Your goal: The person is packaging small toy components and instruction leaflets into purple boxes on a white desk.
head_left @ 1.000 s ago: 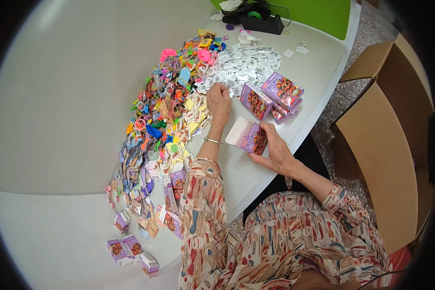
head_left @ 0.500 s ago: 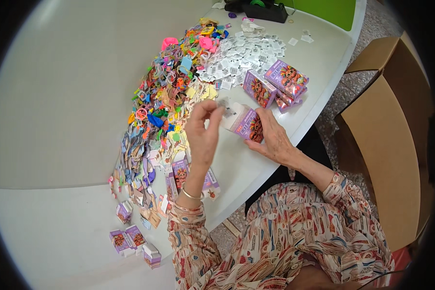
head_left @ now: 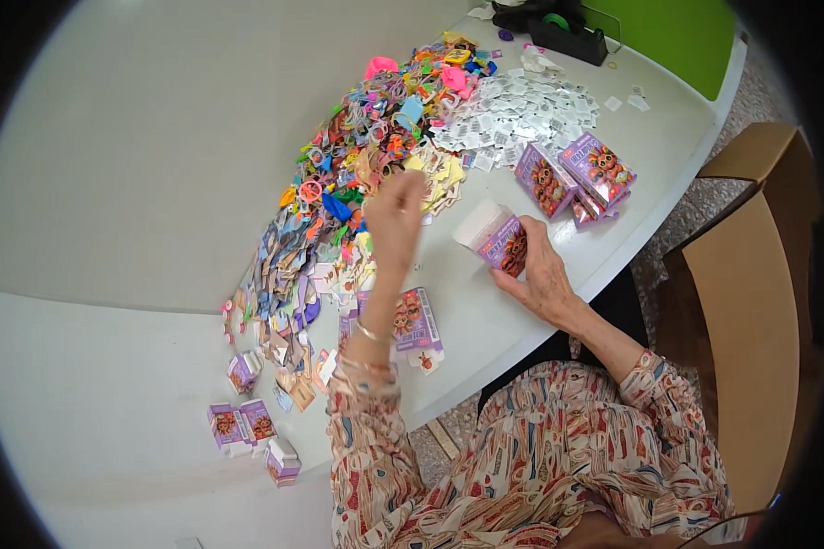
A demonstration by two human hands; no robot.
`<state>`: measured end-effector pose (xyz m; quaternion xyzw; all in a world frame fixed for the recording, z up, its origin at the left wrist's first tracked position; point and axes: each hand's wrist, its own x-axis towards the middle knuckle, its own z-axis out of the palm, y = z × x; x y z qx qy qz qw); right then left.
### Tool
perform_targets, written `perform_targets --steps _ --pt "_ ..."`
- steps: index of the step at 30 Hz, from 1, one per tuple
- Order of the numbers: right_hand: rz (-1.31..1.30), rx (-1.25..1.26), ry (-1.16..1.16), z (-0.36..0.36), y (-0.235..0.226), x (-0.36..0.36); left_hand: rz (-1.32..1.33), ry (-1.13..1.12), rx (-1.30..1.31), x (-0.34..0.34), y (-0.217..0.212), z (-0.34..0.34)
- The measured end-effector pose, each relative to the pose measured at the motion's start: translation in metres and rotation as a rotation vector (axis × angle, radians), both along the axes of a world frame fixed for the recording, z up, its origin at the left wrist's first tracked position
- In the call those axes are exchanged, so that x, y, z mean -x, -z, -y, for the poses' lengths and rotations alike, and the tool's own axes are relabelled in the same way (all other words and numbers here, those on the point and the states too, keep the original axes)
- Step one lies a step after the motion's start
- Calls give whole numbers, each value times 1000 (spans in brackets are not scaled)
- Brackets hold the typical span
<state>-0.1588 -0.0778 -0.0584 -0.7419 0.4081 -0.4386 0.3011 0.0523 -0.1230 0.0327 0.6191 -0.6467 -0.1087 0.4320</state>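
Observation:
My right hand [head_left: 545, 279] is closed around a small purple printed box [head_left: 506, 245]. Its white flaps [head_left: 482, 224] stand open at the end facing left. My left hand [head_left: 395, 220], a bangle on its wrist, is over the edge of the toy pile, beside the pale yellow printed cards [head_left: 441, 174]. Motion smears its curled fingers, so I cannot make out whether anything is between them. Further right, several filled purple boxes [head_left: 598, 169] lie stacked. Flatter purple boxes [head_left: 417, 320] lie by my left wrist, partly hidden by that arm.
A long heap of colourful small toys [head_left: 375, 128] runs along the table's far side, next to a mound of small white packets [head_left: 517, 114]. Several purple boxes [head_left: 240, 425] lie at the left. A tape dispenser [head_left: 568, 37] stands at the back; a cardboard carton [head_left: 742, 339] is at the right.
My left hand has left the box's open end and moved over to the pile; the small clear packet at its fingers no longer shows. My right hand still holds the box. The view has shifted.

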Motion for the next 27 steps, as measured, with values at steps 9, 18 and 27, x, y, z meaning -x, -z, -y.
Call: perform_targets --steps 9,18,27 --pt "43 -22 -31 0 -1 -11 596 -383 138 -98 79 69" --pt "48 -85 -38 -1 5 -7 -583 -203 -214 -105 27 36" --pt "79 -77 -36 -1 -2 -7 -766 75 -516 -76 6 -29"
